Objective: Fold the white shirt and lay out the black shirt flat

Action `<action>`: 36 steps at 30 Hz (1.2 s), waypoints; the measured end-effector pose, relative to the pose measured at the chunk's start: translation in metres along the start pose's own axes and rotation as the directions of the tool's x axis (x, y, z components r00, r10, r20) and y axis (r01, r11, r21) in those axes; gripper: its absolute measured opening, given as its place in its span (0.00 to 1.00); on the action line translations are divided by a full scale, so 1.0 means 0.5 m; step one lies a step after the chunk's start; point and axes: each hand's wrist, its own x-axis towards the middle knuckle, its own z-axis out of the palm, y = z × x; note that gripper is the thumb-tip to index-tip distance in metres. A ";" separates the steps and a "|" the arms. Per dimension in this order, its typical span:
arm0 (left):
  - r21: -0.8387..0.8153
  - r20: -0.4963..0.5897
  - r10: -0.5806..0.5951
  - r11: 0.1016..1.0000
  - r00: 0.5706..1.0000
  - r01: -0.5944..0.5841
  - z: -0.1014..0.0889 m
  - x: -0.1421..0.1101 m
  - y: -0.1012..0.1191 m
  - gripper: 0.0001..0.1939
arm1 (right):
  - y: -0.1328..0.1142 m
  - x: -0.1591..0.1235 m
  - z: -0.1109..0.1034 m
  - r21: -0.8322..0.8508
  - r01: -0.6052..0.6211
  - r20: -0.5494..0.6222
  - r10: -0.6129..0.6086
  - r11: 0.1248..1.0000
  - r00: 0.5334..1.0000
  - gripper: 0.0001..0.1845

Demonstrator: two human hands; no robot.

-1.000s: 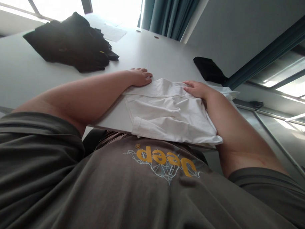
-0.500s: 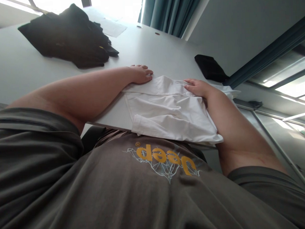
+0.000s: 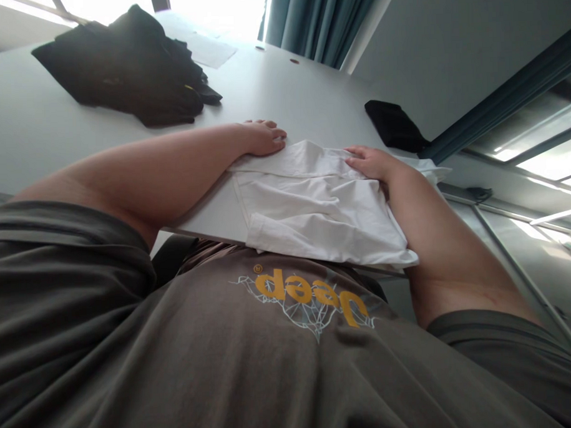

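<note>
A white garment (image 3: 313, 203) lies folded and wrinkled at the near edge of the table, its front part reaching over that edge; its exact kind does not show. My left hand (image 3: 266, 138) rests palm down on its far left corner, fingers stretched out and touching the cloth and the tabletop. Flat on the far right part lies my right hand (image 3: 367, 162), with its fingers pointing inward. Some of the white cloth sticks out beyond my right wrist. Neither hand grips the fabric visibly.
A heap of dark clothing (image 3: 125, 70) sits on the white table (image 3: 262, 90) at the far left. Behind it lies a pale sheet (image 3: 214, 53). At the right edge is a folded black cloth (image 3: 395, 126). A blue-green curtain (image 3: 307, 23) hangs beyond.
The table and dark clothing have shifted slightly upward in view. Both hands stay in place on the white garment, which keeps its shape.
</note>
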 end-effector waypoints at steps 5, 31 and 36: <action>-0.010 0.019 -0.018 1.000 1.000 0.018 -0.004 -0.007 0.008 0.37 | 0.004 0.002 0.001 0.012 0.024 -0.001 -0.024 1.000 1.000 0.36; 0.053 -0.022 0.015 0.998 1.000 -0.014 0.007 0.006 -0.010 0.36 | 0.002 0.002 0.002 0.002 0.003 -0.011 -0.003 1.000 1.000 0.33; 0.058 -0.015 0.013 0.998 1.000 -0.013 0.010 0.013 -0.016 0.35 | 0.004 0.004 0.002 0.007 0.005 -0.018 -0.005 1.000 1.000 0.33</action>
